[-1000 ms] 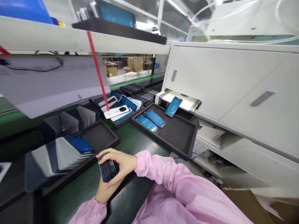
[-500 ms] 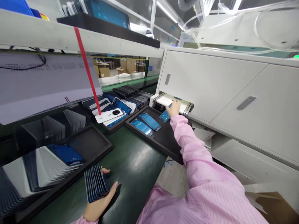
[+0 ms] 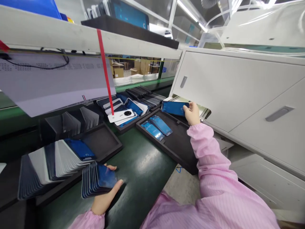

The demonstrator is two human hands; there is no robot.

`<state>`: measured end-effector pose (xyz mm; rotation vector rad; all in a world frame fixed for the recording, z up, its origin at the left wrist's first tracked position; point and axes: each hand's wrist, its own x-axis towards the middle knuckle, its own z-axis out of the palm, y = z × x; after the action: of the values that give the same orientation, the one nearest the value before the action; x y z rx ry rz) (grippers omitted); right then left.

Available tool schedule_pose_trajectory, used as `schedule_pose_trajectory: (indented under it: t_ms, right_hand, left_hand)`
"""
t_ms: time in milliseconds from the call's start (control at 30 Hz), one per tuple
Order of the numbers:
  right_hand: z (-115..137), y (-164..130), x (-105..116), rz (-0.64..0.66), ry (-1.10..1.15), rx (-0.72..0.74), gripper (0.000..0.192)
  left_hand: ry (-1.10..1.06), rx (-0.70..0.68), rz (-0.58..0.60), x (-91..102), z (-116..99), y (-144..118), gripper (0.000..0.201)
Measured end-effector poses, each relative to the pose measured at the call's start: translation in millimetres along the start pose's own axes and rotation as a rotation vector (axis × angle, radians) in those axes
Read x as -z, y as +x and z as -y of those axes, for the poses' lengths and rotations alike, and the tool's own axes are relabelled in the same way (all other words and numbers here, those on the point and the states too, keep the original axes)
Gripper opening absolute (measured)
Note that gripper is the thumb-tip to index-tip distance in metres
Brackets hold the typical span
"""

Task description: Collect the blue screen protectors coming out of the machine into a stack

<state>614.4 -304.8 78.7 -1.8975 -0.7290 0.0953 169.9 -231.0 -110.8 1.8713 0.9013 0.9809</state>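
My right hand pinches the right end of a blue phone panel, held tilted above the far end of a black tray. Two more blue phone panels lie at that tray's left side. Low on the left, my left hand is wrapped round a fanned stack of phone panels, thumb along the right side and a blue face on top. Just beyond this stack, white, dark and blue panels stand fanned in another black tray.
A white phone back cover with a round black camera ring lies on a pile at the back. Beyond my right hand, a conveyor emerges under a white cabinet. A red strip hangs from the shelf.
My right hand has lifted the blue panel from the tray beside the conveyor and turned it broadside. The stack in my left hand has tilted, showing its blue top face. The view has swung left.
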Motion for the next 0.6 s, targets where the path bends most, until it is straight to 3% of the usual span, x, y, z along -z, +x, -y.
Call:
schedule_pose_trajectory:
  t_ms: [67,167,267,333,400,500,600]
  right_hand:
    - [5.2,-50.3,-33.8,0.183,0.175,-0.036,0.031]
    - [6.3,-148.3,-102.9,0.597,0.473,-0.166,0.045]
    - [1.4,-235.9,-164.2,0.863,0.573,-0.26,0.058]
    - [-2.7,-270.8,-188.5,0.986,0.595,-0.288,0.063]
    - [-3.8,-283.2,-198.2,1.099,0.576,-0.285,0.063]
    - [3.6,-260.7,-192.3,1.17,0.292,-0.08,0.05]
    - [16.7,-194.3,-172.1,0.957,0.038,0.091,0.035]
  left_hand:
    - [-0.05,0.024,0.038,0.1,-1.9,0.5,0.044]
    - [-0.138,0.074,0.093,0.8,-4.4,-2.7,0.055]
    - [-0.236,0.144,0.112,1.6,-3.2,-9.6,0.063]
    - [-0.32,0.16,0.107,2.4,-1.9,-13.7,0.062]
    - [-0.395,0.144,0.105,3.4,-2.3,-15.9,0.058]
    - [-0.417,0.142,0.077,4.9,-7.4,-16.0,0.051]
    - [-0.327,0.132,-0.018,6.8,-16.3,-13.4,0.048]
